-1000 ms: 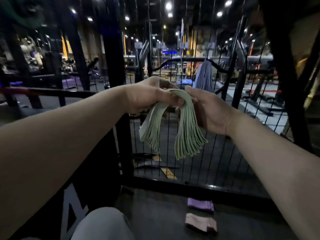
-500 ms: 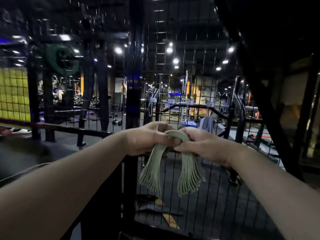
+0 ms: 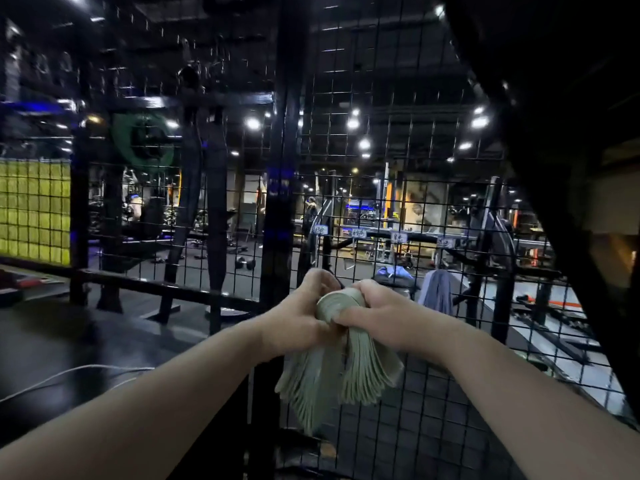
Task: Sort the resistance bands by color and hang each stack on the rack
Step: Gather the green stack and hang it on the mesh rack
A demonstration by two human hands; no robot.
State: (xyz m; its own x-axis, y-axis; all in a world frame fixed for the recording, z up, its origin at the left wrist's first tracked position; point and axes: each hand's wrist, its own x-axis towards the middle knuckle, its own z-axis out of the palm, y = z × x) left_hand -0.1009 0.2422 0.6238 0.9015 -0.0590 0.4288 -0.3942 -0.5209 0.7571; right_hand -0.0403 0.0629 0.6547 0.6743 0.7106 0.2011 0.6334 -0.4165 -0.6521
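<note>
Pale green band stack (image 3: 341, 372) folded double, ends fanned downward.

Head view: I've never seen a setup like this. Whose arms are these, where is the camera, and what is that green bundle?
No machine here: a person wears a wide-angle camera on the head, so you look forward and down along their own bare arms. The left hand and right hand both have a grip on a stack of green resistance bands, folded over so its ends hang down. In front stands a black wire mesh panel in a dim gym. Further back, a grey-blue bundle hangs.
</note>
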